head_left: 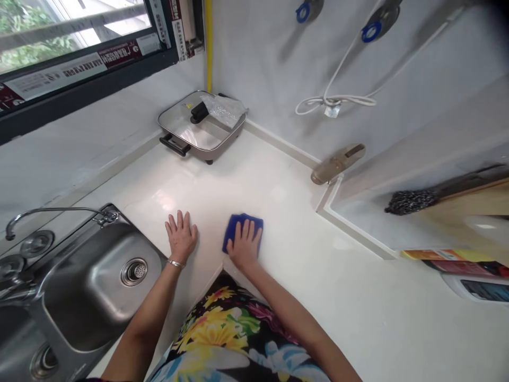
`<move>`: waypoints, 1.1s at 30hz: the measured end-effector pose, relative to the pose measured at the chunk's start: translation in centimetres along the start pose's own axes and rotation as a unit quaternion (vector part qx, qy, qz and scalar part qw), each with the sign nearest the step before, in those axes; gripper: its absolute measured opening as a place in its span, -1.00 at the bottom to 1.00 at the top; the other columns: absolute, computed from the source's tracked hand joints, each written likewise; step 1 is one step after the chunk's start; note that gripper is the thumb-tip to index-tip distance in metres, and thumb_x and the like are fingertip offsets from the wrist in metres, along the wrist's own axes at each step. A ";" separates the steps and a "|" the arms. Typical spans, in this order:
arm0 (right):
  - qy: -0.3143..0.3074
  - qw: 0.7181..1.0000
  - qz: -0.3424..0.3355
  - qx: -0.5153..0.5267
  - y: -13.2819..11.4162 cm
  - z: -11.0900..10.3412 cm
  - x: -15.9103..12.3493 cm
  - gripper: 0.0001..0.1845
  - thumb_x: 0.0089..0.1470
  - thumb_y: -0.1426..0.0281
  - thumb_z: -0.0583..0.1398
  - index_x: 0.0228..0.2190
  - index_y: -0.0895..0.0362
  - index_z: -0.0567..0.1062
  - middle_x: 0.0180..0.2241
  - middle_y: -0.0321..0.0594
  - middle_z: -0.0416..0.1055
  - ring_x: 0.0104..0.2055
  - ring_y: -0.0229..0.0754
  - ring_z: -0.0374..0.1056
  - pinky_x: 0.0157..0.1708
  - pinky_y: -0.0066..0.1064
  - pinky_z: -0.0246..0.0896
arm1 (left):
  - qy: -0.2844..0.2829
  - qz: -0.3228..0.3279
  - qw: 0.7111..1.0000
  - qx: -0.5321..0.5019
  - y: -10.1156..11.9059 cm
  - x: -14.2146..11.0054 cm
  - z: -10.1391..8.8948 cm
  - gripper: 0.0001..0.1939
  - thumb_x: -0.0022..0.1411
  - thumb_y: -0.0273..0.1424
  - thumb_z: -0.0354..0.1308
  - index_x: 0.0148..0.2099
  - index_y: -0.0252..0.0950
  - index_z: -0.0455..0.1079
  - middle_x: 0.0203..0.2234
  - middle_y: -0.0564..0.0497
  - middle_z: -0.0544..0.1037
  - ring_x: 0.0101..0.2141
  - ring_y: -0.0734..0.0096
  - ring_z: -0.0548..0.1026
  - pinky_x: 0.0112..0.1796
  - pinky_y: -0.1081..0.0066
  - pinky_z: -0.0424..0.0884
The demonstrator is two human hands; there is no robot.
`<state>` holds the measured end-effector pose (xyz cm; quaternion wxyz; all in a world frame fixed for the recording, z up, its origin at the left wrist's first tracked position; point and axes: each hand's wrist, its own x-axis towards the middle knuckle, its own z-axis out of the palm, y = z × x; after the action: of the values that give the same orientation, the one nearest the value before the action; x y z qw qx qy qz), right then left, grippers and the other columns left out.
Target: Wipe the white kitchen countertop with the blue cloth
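Under my right hand (244, 246) lies a folded blue cloth (234, 225), pressed flat on the white countertop (286, 196). The fingers of that hand are stretched out over the cloth, with its edges showing around them. My left hand (182, 237), with a silver bracelet at the wrist, rests on the countertop to the left of the cloth. Its fingers are spread and nothing is in it. The stainless steel sink (95, 276) is close beside my left hand.
A square electric pan (207, 132) with a glass lid and a plastic bag on it stands in the back corner. A curved faucet (59, 210) rises behind the sink. A beige object (338, 163) leans by the right wall, below a hanging white cord (342, 100). Packages (457, 257) lie far right.
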<state>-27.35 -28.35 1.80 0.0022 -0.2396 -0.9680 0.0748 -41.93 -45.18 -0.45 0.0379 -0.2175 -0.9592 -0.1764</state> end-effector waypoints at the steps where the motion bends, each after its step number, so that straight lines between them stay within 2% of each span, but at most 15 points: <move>1: -0.002 1.000 -0.020 0.014 -0.6 -0.1 0.2 -0.19 0.22 0.18 0.06 0.34 0.38 0.04 0.40 0.34 -0.18 0.44 0.39 -0.32 0.29 0.45 -0.49 | -0.004 -0.003 1.000 -0.005 -0.1 0.0 0.0 -0.39 0.40 -0.23 -0.13 0.40 -0.38 0.13 0.42 -0.22 0.01 0.42 -0.19 -0.29 0.33 -0.26 -0.20; 3: 0.003 0.996 -0.061 0.059 -0.9 -0.2 0.3 -0.24 0.22 0.21 0.09 0.32 0.33 0.12 0.40 0.27 -0.13 0.45 0.33 -0.30 0.32 0.40 -0.45 | -0.013 -0.017 0.999 -0.024 -0.1 -0.1 0.0 -0.40 0.40 -0.23 -0.11 0.38 -0.38 0.16 0.41 -0.26 0.03 0.41 -0.21 -0.25 0.32 -0.30 -0.16; 5: 0.025 0.986 -0.092 0.134 0.4 -0.3 -0.3 -0.38 0.25 0.27 0.04 0.28 0.23 0.24 0.37 0.14 0.03 0.45 0.17 -0.18 0.36 0.28 -0.33 | -0.019 -0.011 0.998 -0.053 0.6 -0.6 0.1 -0.42 0.40 -0.22 -0.10 0.35 -0.38 0.19 0.39 -0.30 0.09 0.41 -0.20 -0.17 0.30 -0.31 -0.08; 7: 0.069 0.968 -0.092 0.223 3.0 -0.3 -1.5 -0.48 0.30 0.33 -0.05 0.21 0.16 0.33 0.29 0.01 0.24 0.38 -0.02 0.04 0.37 0.11 -0.12 | -0.026 0.029 0.996 -0.080 2.3 -1.6 0.3 -0.46 0.40 -0.22 -0.10 0.33 -0.34 0.23 0.37 -0.29 0.14 0.41 -0.13 -0.09 0.30 -0.26 -0.02; 9: 0.130 0.945 -0.056 0.294 6.3 -0.2 -3.8 -0.51 0.32 0.35 -0.09 0.16 0.17 0.38 0.20 0.00 0.36 0.28 -0.12 0.22 0.31 -0.04 0.11 | -0.033 0.098 0.990 -0.095 4.9 -2.8 0.7 -0.48 0.41 -0.24 -0.10 0.32 -0.31 0.23 0.37 -0.25 0.15 0.41 -0.04 -0.06 0.33 -0.20 -0.02; 11: 0.170 0.931 -0.026 0.323 9.8 0.0 -6.9 -0.52 0.33 0.34 -0.09 0.14 0.16 0.39 0.15 -0.01 0.41 0.22 -0.13 0.29 0.25 -0.07 0.22 | -0.040 0.166 0.981 -0.096 7.8 -4.0 1.2 -0.47 0.42 -0.26 -0.11 0.35 -0.29 0.20 0.40 -0.23 0.10 0.41 0.01 -0.09 0.35 -0.15 -0.06; 13: 0.185 0.931 0.001 0.316 13.0 0.2 -10.8 -0.54 0.33 0.34 -0.08 0.13 0.15 0.40 0.14 -0.01 0.42 0.21 -0.12 0.31 0.22 -0.07 0.26 | -0.051 0.212 0.972 -0.088 10.7 -4.8 1.8 -0.45 0.42 -0.27 -0.11 0.38 -0.31 0.16 0.41 -0.25 0.05 0.42 0.01 -0.10 0.35 -0.15 -0.05; 16: 0.192 0.943 0.067 0.265 17.4 0.9 -17.3 -0.56 0.33 0.31 -0.03 0.13 0.13 0.41 0.16 0.00 0.39 0.21 -0.06 0.30 0.22 0.01 0.25 | -0.056 0.210 0.975 -0.055 14.0 -5.5 2.8 -0.40 0.39 -0.22 -0.04 0.38 -0.35 0.15 0.41 -0.31 0.01 0.41 -0.13 -0.15 0.33 -0.19 -0.02; 18: 0.219 0.941 0.126 0.227 20.0 1.9 -21.5 -0.56 0.32 0.28 -0.02 0.11 0.15 0.42 0.15 0.03 0.39 0.19 -0.02 0.32 0.20 0.04 0.24 | -0.042 0.204 0.978 -0.031 15.2 -5.4 3.4 -0.33 0.36 -0.16 0.02 0.40 -0.38 0.13 0.42 -0.34 -0.03 0.41 -0.26 -0.20 0.31 -0.26 -0.06; 22: 0.279 0.923 0.224 0.139 24.3 4.0 -27.5 -0.45 0.31 0.13 -0.04 0.04 0.27 0.46 0.08 0.17 0.43 0.10 0.09 0.37 0.12 0.06 0.30 | -0.029 0.255 0.966 -0.008 16.1 -3.1 4.1 -0.27 0.32 -0.11 0.06 0.42 -0.34 0.10 0.43 -0.31 -0.05 0.40 -0.30 -0.21 0.32 -0.27 -0.11; 25: 0.299 0.909 0.277 0.093 26.1 4.4 -29.1 -0.35 0.28 0.05 -0.05 0.04 0.32 0.44 0.09 0.24 0.39 0.12 0.17 0.34 0.12 0.09 0.29 | -0.040 0.315 0.948 -0.007 16.9 0.2 4.9 -0.28 0.32 -0.11 0.04 0.42 -0.32 0.11 0.42 -0.30 -0.01 0.40 -0.26 -0.15 0.32 -0.25 -0.10; 29: 0.308 0.890 0.334 0.046 27.4 3.5 -27.7 -0.35 0.27 0.07 -0.06 0.07 0.35 0.40 0.13 0.28 0.33 0.15 0.22 0.30 0.11 0.10 0.26 | -0.046 0.377 0.925 -0.014 19.8 5.0 6.7 -0.32 0.35 -0.13 -0.01 0.41 -0.29 0.13 0.41 -0.28 0.04 0.39 -0.22 -0.07 0.32 -0.23 -0.08; 33: 0.326 0.878 0.350 -0.006 28.5 2.8 -24.9 -0.40 0.25 0.18 -0.08 0.05 0.39 0.40 0.11 0.34 0.32 0.13 0.24 0.31 0.06 0.07 0.28 | -0.051 0.395 0.917 -0.024 23.9 9.3 8.9 -0.34 0.35 -0.15 -0.02 0.41 -0.28 0.14 0.40 -0.27 0.07 0.39 -0.20 -0.03 0.33 -0.20 -0.10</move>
<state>7.82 -15.41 -4.35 0.2902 -0.5739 -0.7656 -0.0171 -40.04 -18.16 0.34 0.0499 -0.5879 -0.7917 -0.1587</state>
